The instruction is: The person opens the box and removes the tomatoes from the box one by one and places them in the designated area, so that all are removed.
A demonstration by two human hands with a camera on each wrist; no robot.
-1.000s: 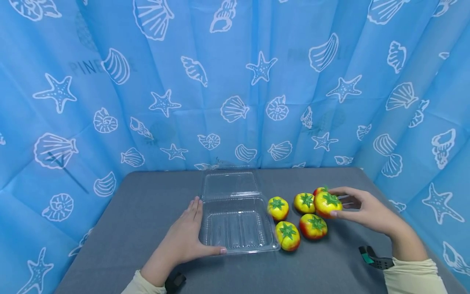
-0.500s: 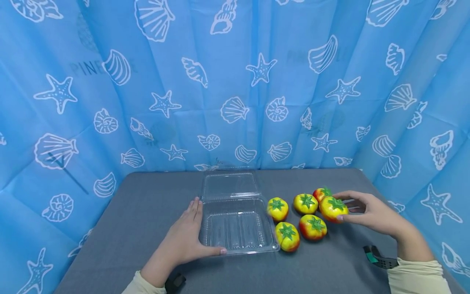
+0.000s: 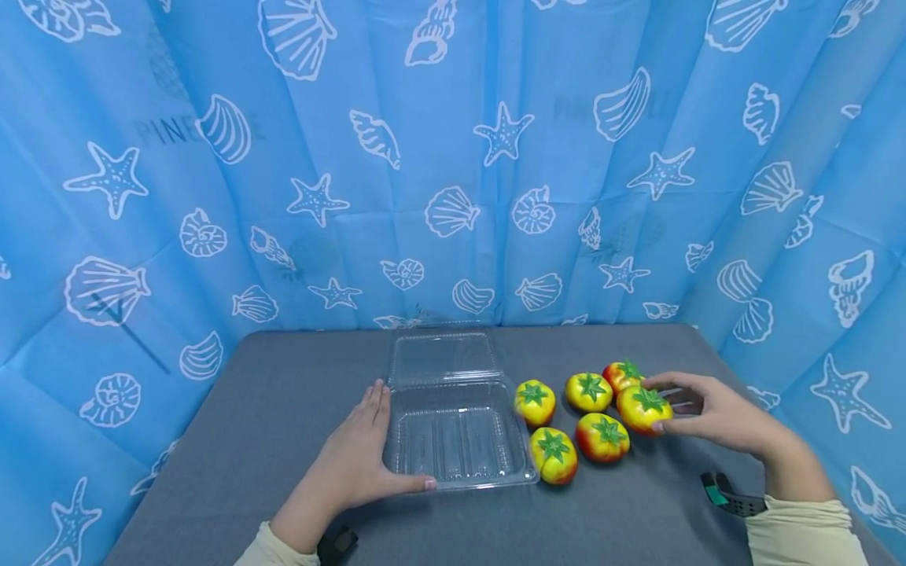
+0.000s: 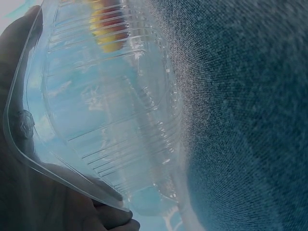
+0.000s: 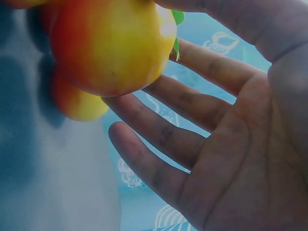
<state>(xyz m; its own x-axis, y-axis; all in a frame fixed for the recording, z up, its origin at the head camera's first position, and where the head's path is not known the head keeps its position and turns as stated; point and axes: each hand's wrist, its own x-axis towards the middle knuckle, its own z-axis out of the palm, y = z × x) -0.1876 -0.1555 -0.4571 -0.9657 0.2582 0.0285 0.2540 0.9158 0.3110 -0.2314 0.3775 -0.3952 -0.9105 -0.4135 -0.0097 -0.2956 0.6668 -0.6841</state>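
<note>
My right hand [image 3: 715, 409] holds a yellow-red toy tomato [image 3: 644, 410] with a green star-shaped top, thumb in front and fingers behind, as the right wrist view shows. The held tomato [image 5: 115, 48] is low at the right of the group. My left hand [image 3: 357, 448] rests against the left front corner of a clear plastic clamshell box [image 3: 460, 440], fingers straight along its left side and thumb along its front rim. The box's lid [image 3: 444, 355] is folded back, and nothing lies inside. In the left wrist view, the hand [image 4: 57, 202] shows through the clear rim [image 4: 14, 139].
Several more toy tomatoes sit right of the box: two by its right side, such as the front one [image 3: 554, 454], and others near the held one, including a redder one [image 3: 621, 376] behind. A blue shell-print curtain [image 3: 453, 157] stands behind the grey table [image 3: 297, 377].
My right hand has moved slightly right and down with the tomato, showing more of the redder one behind. The left hand and box have stayed still.
</note>
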